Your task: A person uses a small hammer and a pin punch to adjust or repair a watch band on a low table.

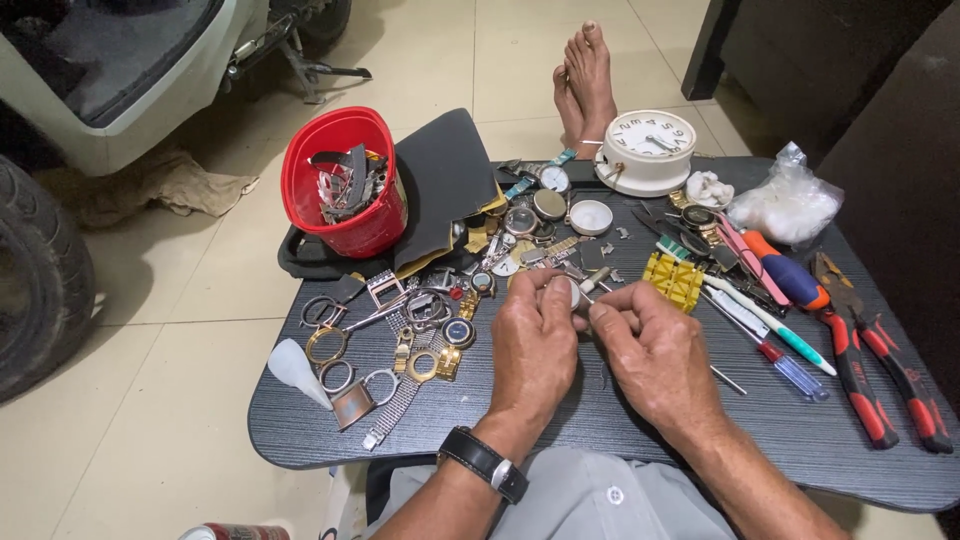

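Observation:
My left hand (533,345) and my right hand (655,352) meet over the middle of a small dark table (600,420). The left fingers pinch a small round watch part (572,291). The right fingers hold a thin metal tool (592,297) whose tip rests against that part. A black wristwatch (485,463) sits on my left wrist. Loose watch cases, bezels and metal bands (410,340) lie scattered just left of my hands.
A red basket (345,185) of metal scraps stands at the back left beside a black sheet (445,170). A white alarm clock (648,150) is at the back. Red-handled pliers (880,360), screwdrivers (790,285), a yellow block (673,279) and a plastic bag (785,205) lie at right. Bare feet (587,75) rest beyond the table.

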